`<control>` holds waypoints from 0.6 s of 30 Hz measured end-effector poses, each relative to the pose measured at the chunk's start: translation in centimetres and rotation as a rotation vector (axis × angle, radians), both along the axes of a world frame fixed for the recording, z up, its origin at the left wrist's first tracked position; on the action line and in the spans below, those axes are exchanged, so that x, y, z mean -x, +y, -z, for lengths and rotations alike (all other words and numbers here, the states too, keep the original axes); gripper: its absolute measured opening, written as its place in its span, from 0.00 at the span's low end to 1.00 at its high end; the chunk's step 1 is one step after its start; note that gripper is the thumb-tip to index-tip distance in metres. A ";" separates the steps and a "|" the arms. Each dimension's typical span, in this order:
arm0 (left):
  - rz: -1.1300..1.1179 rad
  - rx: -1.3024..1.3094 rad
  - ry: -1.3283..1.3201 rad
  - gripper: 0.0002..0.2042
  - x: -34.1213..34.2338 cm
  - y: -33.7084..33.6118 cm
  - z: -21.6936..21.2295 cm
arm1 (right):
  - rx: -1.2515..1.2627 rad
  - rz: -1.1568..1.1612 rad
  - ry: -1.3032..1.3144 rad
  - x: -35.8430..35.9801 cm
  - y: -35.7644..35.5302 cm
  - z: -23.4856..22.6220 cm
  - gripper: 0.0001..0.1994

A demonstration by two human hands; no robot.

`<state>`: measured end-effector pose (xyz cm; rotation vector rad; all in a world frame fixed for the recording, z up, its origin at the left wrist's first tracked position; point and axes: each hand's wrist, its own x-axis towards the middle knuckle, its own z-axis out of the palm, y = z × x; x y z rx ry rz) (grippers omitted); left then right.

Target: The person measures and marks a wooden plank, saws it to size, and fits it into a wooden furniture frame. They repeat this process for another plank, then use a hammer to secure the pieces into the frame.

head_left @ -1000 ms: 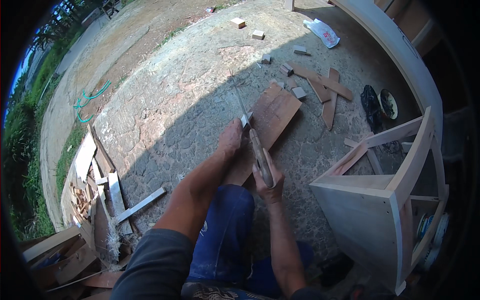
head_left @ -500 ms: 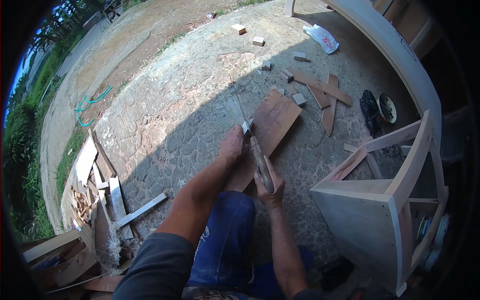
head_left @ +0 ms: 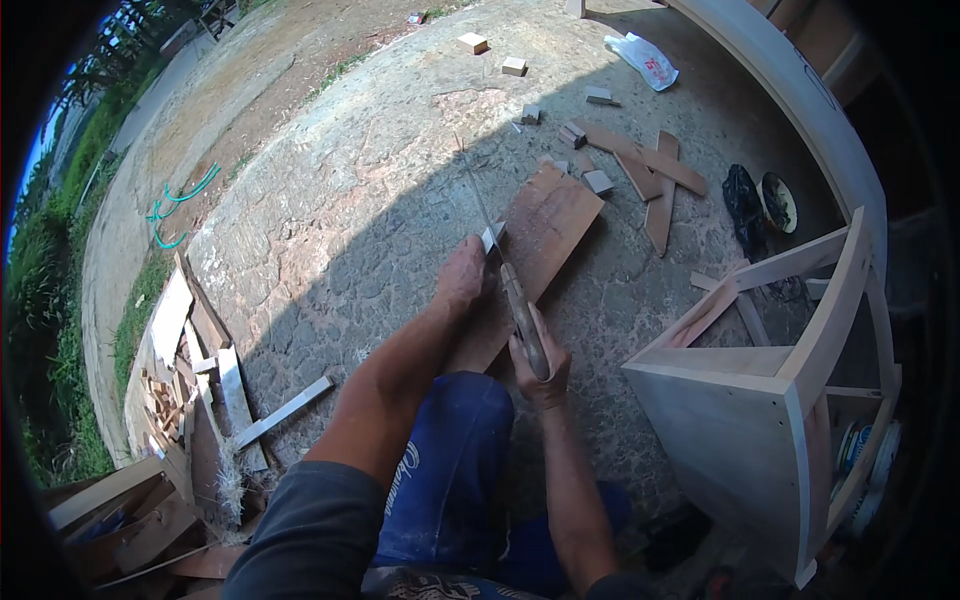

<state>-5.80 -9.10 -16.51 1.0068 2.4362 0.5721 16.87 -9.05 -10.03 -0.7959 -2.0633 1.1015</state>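
In my right hand (head_left: 542, 372) is a handsaw (head_left: 523, 318), the fingers wrapped round its wooden handle. Its thin blade, seen nearly edge-on, points forward and slightly left. My left hand (head_left: 463, 274) is closed on a small pale wood piece (head_left: 491, 238) at the left edge of a wide brown board (head_left: 552, 225). The blade lies right beside that piece; whether its teeth touch the wood cannot be made out. The board slants away from my knee (head_left: 468, 405), its near end by the knee. My left fingertips are partly hidden.
Small wood blocks (head_left: 598, 182) and crossed slats (head_left: 660, 190) lie beyond the board. A wooden frame (head_left: 710, 420) stands close on my right, near a black plastic bag (head_left: 740, 208). Scrap wood (head_left: 232, 395) is piled at left. A white bag (head_left: 645, 62) lies far off.
The whole view has shifted slightly, so the ground and blocks sit higher in the picture. Both hands keep their holds, with no clear movement of the saw against the board.
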 end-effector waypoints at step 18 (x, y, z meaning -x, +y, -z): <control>0.015 -0.033 0.034 0.24 0.7 -1.3 0.7 | -0.014 -0.046 -0.202 -11.0 -5.7 0.3 0.28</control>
